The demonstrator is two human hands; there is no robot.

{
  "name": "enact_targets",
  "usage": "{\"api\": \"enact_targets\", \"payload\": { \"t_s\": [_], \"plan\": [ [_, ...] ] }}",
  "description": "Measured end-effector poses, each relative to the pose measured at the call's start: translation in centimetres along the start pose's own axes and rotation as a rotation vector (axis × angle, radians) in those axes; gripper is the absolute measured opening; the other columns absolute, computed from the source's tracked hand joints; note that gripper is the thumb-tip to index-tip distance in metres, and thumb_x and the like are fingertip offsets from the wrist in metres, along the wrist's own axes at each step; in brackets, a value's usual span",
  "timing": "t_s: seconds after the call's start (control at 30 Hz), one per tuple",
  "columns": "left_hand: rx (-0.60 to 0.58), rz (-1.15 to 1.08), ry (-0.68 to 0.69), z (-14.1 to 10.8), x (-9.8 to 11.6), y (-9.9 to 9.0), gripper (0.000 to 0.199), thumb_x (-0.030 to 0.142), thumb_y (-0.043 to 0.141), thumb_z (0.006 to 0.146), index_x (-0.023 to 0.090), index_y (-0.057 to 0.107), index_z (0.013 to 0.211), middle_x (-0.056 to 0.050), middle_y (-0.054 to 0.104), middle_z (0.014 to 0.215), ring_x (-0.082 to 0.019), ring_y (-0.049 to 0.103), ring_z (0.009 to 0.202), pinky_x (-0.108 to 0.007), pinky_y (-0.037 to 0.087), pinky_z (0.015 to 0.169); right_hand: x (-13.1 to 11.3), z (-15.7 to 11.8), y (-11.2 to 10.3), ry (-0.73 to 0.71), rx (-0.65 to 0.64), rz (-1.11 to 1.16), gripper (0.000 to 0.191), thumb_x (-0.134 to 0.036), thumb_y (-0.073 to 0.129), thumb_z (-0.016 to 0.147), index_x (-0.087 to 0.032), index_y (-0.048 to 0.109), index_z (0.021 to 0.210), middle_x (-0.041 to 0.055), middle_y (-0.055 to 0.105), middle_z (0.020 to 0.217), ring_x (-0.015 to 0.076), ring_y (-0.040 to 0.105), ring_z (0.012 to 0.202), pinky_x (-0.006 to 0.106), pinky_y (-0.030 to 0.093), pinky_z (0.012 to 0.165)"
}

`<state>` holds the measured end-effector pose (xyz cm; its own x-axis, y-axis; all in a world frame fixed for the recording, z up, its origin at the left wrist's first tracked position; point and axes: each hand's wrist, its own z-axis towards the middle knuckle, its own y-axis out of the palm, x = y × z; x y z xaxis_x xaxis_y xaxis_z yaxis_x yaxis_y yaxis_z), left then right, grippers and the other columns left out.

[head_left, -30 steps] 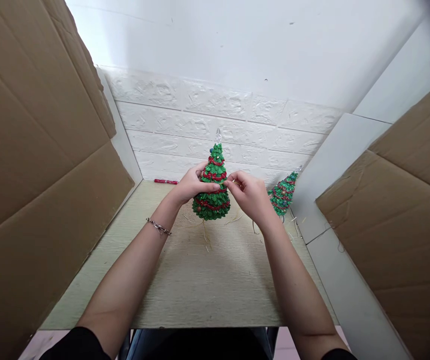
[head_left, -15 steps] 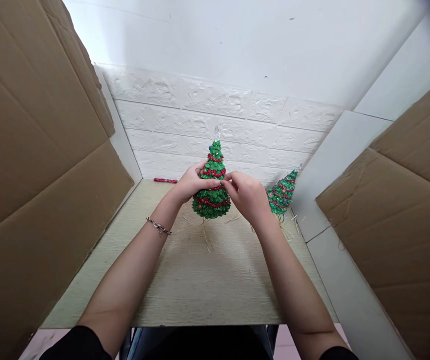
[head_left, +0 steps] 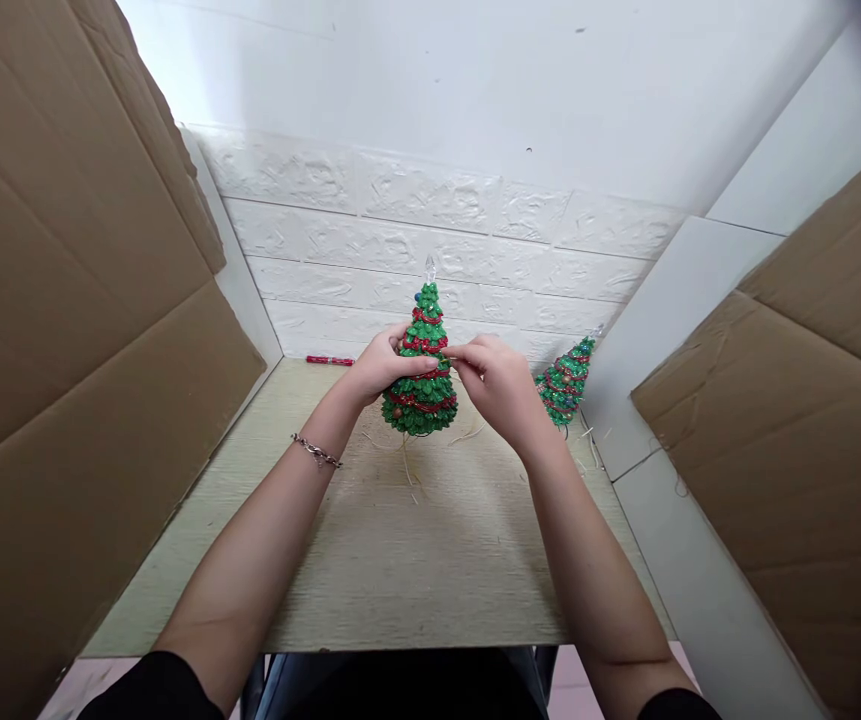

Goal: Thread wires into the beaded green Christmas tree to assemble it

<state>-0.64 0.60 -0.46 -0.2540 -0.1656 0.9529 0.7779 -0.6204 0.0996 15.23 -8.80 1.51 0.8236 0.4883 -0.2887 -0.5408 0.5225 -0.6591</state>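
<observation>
A small green Christmas tree (head_left: 422, 405) with red garlands, a clear pointed tip and a blue ball near the top stands upright in the middle. My left hand (head_left: 381, 368) is wrapped round its left side, the thumb lying across the front. At the tree's right side, the fingers of my right hand (head_left: 494, 380) are closed in a pinch. A thin yellowish strand (head_left: 451, 360) shows at those fingertips, against the branches. Pale, thin wires (head_left: 409, 465) trail onto the table from under the tree.
A second, similar Christmas tree (head_left: 569, 383) leans at the back right, with loose wire ends (head_left: 591, 445) by it. A red pen-like stick (head_left: 329, 360) lies along the back wall (head_left: 310, 280). Cardboard panels (head_left: 85, 380) flank the table (head_left: 422, 570).
My right index finger has straightened somewhat, and the yellowish strand now shows at its tip. The view has shifted slightly; my left hand keeps its hold on the tree.
</observation>
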Motion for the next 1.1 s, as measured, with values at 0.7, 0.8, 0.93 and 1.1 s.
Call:
{"api": "enact_targets", "payload": {
  "t_s": [0.7, 0.8, 0.93, 1.1],
  "plan": [
    [0.052, -0.098, -0.035, 0.0, 0.1, 0.4, 0.053, 0.032, 0.086, 0.050, 0.012, 0.062, 0.093, -0.005, 0.066, 0.086, -0.016, 0.062, 0.075, -0.029, 0.051, 0.070, -0.6, -0.7, -1.3, 0.306, -0.242, 0.136, 0.039, -0.010, 0.065, 0.091, -0.015, 0.053, 0.128, 0.0005, 0.062, 0.084, 0.0184, 0.060, 0.078, 0.028, 0.044, 0.071],
    [0.050, -0.098, -0.041, 0.0, 0.1, 0.5, 0.053, 0.032, 0.086, 0.049, 0.012, 0.063, 0.092, -0.005, 0.066, 0.085, -0.016, 0.062, 0.073, -0.029, 0.050, 0.070, -0.4, -0.6, -1.5, 0.329, -0.240, 0.159, 0.030, -0.008, 0.062, 0.092, -0.016, 0.057, 0.121, -0.0016, 0.060, 0.076, 0.0172, 0.058, 0.074, 0.026, 0.041, 0.069],
    [0.037, -0.102, -0.046, 0.1, -0.1, 0.5, 0.053, 0.032, 0.086, 0.049, 0.012, 0.063, 0.092, -0.005, 0.066, 0.086, -0.016, 0.062, 0.076, -0.029, 0.050, 0.071, -0.4, -0.3, -1.3, 0.357, -0.184, 0.188, 0.014, -0.013, 0.054, 0.096, -0.016, 0.060, 0.108, -0.0001, 0.061, 0.079, 0.0178, 0.059, 0.076, 0.025, 0.040, 0.069],
    [0.026, -0.119, -0.056, 0.1, -0.3, 0.6, 0.053, 0.032, 0.086, 0.050, 0.012, 0.062, 0.093, -0.005, 0.066, 0.087, -0.017, 0.062, 0.078, -0.029, 0.049, 0.073, -0.9, -0.3, -1.0, 0.302, -0.108, 0.107, 0.016, -0.018, 0.040, 0.099, -0.016, 0.056, 0.100, 0.0034, 0.061, 0.089, 0.0200, 0.056, 0.082, 0.026, 0.037, 0.068]
  ]
}}
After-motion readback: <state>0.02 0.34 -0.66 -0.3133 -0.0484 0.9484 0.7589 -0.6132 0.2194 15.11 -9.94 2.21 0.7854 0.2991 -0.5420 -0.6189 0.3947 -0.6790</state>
